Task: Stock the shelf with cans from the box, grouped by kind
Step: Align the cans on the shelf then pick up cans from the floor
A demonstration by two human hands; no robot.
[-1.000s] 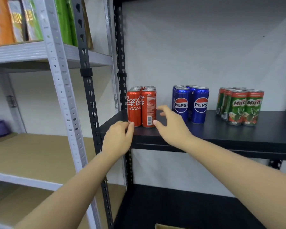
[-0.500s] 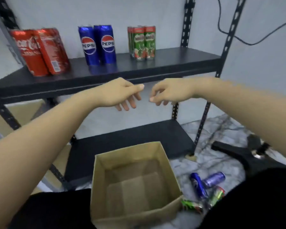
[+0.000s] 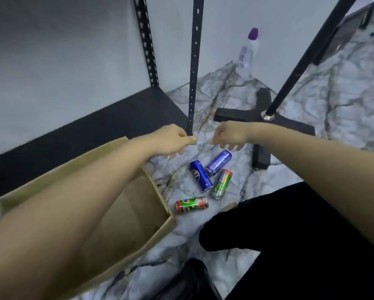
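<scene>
Several cans lie on their sides on the marble floor right of the box: a blue Pepsi can (image 3: 201, 178), a second blue can (image 3: 218, 162), a green Milo can (image 3: 221, 184) and another green and red Milo can (image 3: 191, 205). The open cardboard box (image 3: 160, 226) stands at the lower left, partly hidden by my left arm. My left hand (image 3: 171, 140) hangs above the cans with loosely curled fingers, holding nothing. My right hand (image 3: 229, 135) hovers just right of it, fingers relaxed and pointing down, holding nothing.
The black bottom shelf (image 3: 91, 131) runs along the left, with black slotted uprights (image 3: 192, 68) behind my hands. A black cross-shaped stand base (image 3: 264, 118) and its pole sit at the right. A white bottle with a purple cap (image 3: 247, 50) stands by the wall. My dark-clothed legs fill the lower right.
My view has swung down from the stocked upper shelf to the floor. Both hands left the Coca-Cola cans and dropped to just above the loose cans beside the box.
</scene>
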